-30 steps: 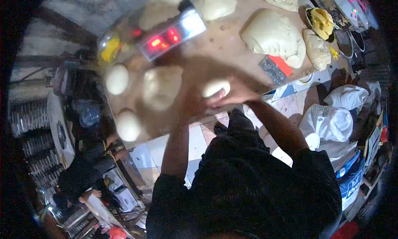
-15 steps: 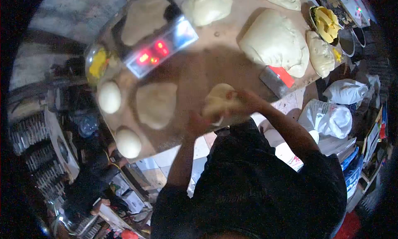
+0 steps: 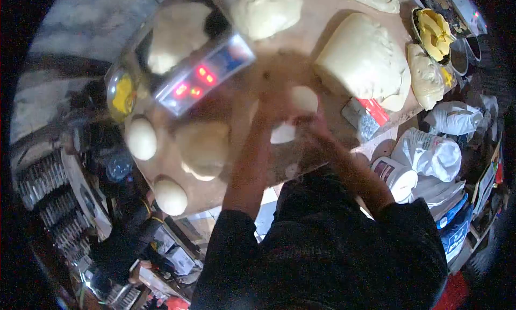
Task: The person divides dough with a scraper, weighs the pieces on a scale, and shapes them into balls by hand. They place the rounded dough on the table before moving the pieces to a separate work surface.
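Observation:
Both hands are together over the near part of the wooden table, working a lump of dough (image 3: 305, 98). Pale dough shows beyond my fingers and again between my wrists. My left hand (image 3: 273, 112) presses in from the left, its fingers blurred and closed round the dough. My right hand (image 3: 313, 125) grips it from the right, fingers bent, also blurred. To the left of my left arm lies a flattish dough piece (image 3: 203, 148). A digital scale (image 3: 204, 73) with red lit digits stands farther off, bearing another dough piece (image 3: 180, 33).
Two smooth dough balls (image 3: 142, 139) (image 3: 170, 195) sit along the left edge. A big dough mass (image 3: 363, 57) lies at right, beside a red-handled scraper (image 3: 373, 111) and a bowl of yellow fat (image 3: 434, 34). Another person (image 3: 126, 232) is at lower left. White bags (image 3: 430, 154) lie at right.
My hands have moved away from my body and closer together, and the dough between them has moved with them. The view has shifted slightly.

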Demonstrator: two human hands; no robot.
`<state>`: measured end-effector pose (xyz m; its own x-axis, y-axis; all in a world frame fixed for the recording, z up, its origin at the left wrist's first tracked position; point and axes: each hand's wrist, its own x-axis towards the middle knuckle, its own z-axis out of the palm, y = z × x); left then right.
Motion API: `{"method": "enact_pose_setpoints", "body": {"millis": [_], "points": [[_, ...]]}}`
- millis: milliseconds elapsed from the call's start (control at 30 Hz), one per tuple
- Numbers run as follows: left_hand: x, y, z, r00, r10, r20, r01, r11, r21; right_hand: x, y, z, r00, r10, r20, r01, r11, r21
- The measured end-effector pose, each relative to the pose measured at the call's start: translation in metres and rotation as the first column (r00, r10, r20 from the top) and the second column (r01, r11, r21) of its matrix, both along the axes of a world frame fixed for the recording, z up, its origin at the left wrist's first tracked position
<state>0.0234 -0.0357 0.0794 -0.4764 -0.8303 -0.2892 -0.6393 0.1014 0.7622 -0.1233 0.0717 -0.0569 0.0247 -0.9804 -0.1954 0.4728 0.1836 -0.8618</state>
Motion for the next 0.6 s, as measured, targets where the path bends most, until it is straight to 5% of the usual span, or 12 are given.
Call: {"method": "enact_pose_setpoints", "body": {"millis": [33, 67, 100, 167, 200, 267, 333, 400, 433, 467, 533, 600], "points": [[0.007, 0.002, 0.004, 0.999, 0.026, 0.041, -0.032, 0.987, 0.159, -0.014, -0.015, -0.006, 0.827, 0.349, -0.44, -0.338, 0.935, 0.106], [0.015, 0.01, 0.007, 0.998, 0.031, 0.06, -0.047, 0.953, 0.298, -0.02, -0.019, -0.005, 0.369, 0.58, -0.727, -0.549, 0.767, 0.333], [0.024, 0.029, 0.012, 0.999, 0.027, 0.04, -0.041, 0.917, 0.397, 0.0, -0.026, 0.102, 0.916, 0.398, 0.038, -0.396, 0.89, 0.226], [0.031, 0.084, 0.062, 0.991, 0.045, 0.125, -0.092, 0.911, 0.402, 0.002, 0.016, 0.078, 0.848, 0.508, -0.152, -0.486, 0.859, 0.158], [0.046, 0.123, 0.012, 0.999, 0.032, -0.012, -0.024, 0.916, 0.4, 0.005, 0.035, 0.072, 0.745, 0.57, -0.346, -0.567, 0.815, 0.119], [0.051, 0.192, 0.021, 0.998, 0.061, -0.031, -0.043, 0.914, 0.402, 0.014, 0.054, 0.195, 0.573, 0.818, -0.044, -0.793, 0.568, 0.22], [0.057, 0.211, 0.005, 0.995, 0.089, -0.055, -0.059, 0.91, 0.409, 0.017, 0.091, 0.119, 0.549, 0.81, -0.207, -0.824, 0.566, 0.029], [0.061, 0.189, -0.031, 0.885, -0.443, -0.141, 0.378, 0.862, -0.338, 0.006, 0.081, 0.036, 0.496, 0.786, -0.369, -0.844, 0.536, 0.007], [0.058, 0.191, 0.007, 0.98, -0.116, -0.163, 0.101, 0.99, -0.101, 0.019, 0.055, 0.144, 0.43, 0.887, -0.169, -0.871, 0.457, 0.179], [0.053, 0.181, 0.06, 0.971, 0.212, -0.108, -0.199, 0.972, 0.122, 0.015, 0.035, 0.138, 0.586, 0.708, -0.393, -0.786, 0.615, -0.062], [0.047, 0.154, 0.089, 0.94, 0.239, -0.245, -0.291, 0.934, -0.207, 0.015, 0.019, 0.221, 0.512, 0.604, -0.611, -0.746, 0.665, 0.032], [0.048, 0.16, 0.104, 0.961, 0.201, -0.191, -0.197, 0.98, 0.038, 0.009, 0.015, 0.248, 0.515, 0.572, -0.638, -0.793, 0.601, -0.101]]}}
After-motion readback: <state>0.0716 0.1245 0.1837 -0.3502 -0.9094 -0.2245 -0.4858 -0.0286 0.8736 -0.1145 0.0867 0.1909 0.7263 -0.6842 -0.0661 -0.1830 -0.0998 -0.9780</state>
